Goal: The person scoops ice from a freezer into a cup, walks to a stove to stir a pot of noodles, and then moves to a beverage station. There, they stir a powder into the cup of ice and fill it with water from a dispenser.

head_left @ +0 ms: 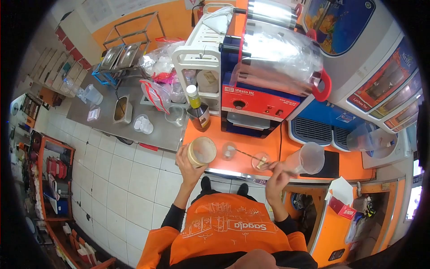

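Observation:
My left hand [186, 163] is wrapped round an open, pale yellow tub [202, 151] at the counter's front edge. Its inside looks whitish, and I cannot make out what it holds. In my right hand [277, 175] is a long, thin spoon [245, 153], slanting left with its far end at a small clear cup [228, 154]. Something white lies in that cup. Another clear cup [256, 164] with pale yellowish pieces in it stands close to my right fingers, under the spoon. A translucent measuring jug [312, 158] stands just right of this hand.
Behind the tub stands a bottle [200, 120] of dark amber liquid. A red sealing machine [255, 104] rises at the back of the orange counter [215, 136]. Leftward, a steel table [150, 134] bears a metal container [122, 110] and plastic bags. Dispensers stand at right.

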`<state>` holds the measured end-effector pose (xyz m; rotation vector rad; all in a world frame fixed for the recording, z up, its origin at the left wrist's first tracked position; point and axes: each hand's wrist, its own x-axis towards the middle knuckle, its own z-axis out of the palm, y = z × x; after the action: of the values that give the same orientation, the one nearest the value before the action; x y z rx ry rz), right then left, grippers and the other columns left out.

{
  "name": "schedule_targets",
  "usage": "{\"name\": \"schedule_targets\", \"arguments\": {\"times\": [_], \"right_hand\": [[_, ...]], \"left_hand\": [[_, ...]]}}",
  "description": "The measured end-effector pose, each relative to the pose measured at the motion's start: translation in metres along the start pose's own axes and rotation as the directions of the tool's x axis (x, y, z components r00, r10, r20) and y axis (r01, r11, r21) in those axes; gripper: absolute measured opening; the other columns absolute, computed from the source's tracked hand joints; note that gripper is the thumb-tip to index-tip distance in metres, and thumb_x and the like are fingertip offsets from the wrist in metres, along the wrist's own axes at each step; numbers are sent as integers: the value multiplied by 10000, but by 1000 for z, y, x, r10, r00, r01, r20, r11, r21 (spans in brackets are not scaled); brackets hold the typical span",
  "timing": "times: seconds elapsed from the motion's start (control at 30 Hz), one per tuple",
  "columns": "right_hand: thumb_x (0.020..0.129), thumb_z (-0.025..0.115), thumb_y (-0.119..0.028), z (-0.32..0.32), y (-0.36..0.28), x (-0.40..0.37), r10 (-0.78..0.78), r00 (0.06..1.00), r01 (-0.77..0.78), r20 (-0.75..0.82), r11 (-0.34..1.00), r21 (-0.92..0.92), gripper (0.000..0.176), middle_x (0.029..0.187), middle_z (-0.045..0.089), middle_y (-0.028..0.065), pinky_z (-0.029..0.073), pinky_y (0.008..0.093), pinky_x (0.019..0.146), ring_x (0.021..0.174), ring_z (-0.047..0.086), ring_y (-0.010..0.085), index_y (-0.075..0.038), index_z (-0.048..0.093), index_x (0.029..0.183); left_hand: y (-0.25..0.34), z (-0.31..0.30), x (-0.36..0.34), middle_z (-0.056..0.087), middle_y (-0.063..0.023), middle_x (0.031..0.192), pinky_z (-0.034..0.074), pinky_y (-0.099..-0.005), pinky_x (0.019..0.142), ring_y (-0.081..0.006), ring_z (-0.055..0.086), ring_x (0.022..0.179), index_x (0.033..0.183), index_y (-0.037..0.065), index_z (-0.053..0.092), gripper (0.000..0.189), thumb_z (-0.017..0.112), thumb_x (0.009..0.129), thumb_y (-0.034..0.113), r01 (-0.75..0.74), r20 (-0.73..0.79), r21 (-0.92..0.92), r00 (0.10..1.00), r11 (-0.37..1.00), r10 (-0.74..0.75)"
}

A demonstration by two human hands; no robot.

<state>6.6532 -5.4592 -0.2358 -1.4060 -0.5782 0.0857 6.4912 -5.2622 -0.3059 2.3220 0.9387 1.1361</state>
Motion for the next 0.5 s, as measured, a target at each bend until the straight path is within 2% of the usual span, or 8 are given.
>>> {"name": "schedule_targets", "arguments": {"times": [0.03, 0.13, 0.2, 0.27, 0.3, 0.4, 0.47, 0.5], "right_hand": [[940, 375, -61, -3, -2, -1, -276, 934, 340, 226, 882, -327, 241, 772, 588, 158, 483, 293, 673, 708, 601, 223, 56, 494, 766], [920, 389, -24, 2, -10, -9, -374, 843, 486, 386, 836, -253, 208, 756, 578, 162, 478, 293, 658, 707, 599, 229, 62, 502, 768], [925, 377, -25, -3, -5, -9, -373, 854, 472, 363, 849, -238, 219, 744, 556, 153, 490, 295, 651, 711, 604, 223, 58, 489, 757], [938, 364, -45, -4, -5, -7, -236, 972, 237, 12, 969, -71, 244, 739, 526, 147, 506, 309, 633, 683, 605, 229, 52, 465, 739], [948, 346, -56, -4, -11, -5, -77, 994, 82, -76, 995, 61, 265, 748, 509, 145, 516, 326, 619, 644, 600, 236, 45, 441, 723], [955, 343, -69, 3, -25, -5, 36, 999, -25, -41, 970, 242, 273, 747, 505, 146, 517, 329, 611, 638, 596, 236, 43, 441, 725], [941, 387, -67, 11, -15, -14, -179, 973, 169, 144, 982, 78, 232, 775, 529, 145, 502, 312, 608, 681, 597, 245, 40, 457, 748], [927, 413, -45, 15, -9, -18, -273, 927, 287, 258, 958, -19, 194, 787, 540, 146, 496, 307, 608, 688, 595, 250, 45, 470, 765]], "left_hand": [[0, 0, 0, 399, -166, 1229, 319, -465, 959, -353, 363, 1155, 1254, 36, 370, 899, 817, 488, 184, 9, 1, 2, 1000, 1000, -9], [-1, 0, 1, 388, -169, 1234, 321, -461, 960, -352, 359, 1159, 1256, 38, 368, 902, 816, 483, 168, 18, 9, -12, 1000, 1000, -18], [-1, -1, 1, 382, -170, 1237, 323, -458, 960, -351, 357, 1161, 1259, 39, 364, 908, 816, 481, 160, 22, 13, -28, 1000, 999, -21], [-2, -2, 2, 371, -174, 1241, 331, -458, 959, -352, 363, 1156, 1267, 42, 353, 933, 830, 476, 168, -3, 38, -32, 999, 999, 4], [-2, -3, 2, 371, -174, 1241, 331, -458, 959, -352, 363, 1156, 1267, 42, 353, 933, 830, 476, 168, -1, 36, -31, 999, 1000, 2], [-2, -3, 5, 395, -160, 1193, 348, -466, 912, -359, 396, 1124, 1261, 45, 375, 909, 841, 499, 212, -110, 33, -88, 993, 990, 114], [-2, 0, 5, 407, -149, 1173, 357, -486, 907, -382, 416, 1130, 1233, 71, 401, 808, 815, 552, 208, -323, -46, -200, 946, 925, 321], [-4, 2, 3, 407, -149, 1173, 357, -486, 907, -382, 416, 1130, 1233, 71, 401, 808, 815, 552, 208, -325, -44, -201, 945, 924, 323]]}}
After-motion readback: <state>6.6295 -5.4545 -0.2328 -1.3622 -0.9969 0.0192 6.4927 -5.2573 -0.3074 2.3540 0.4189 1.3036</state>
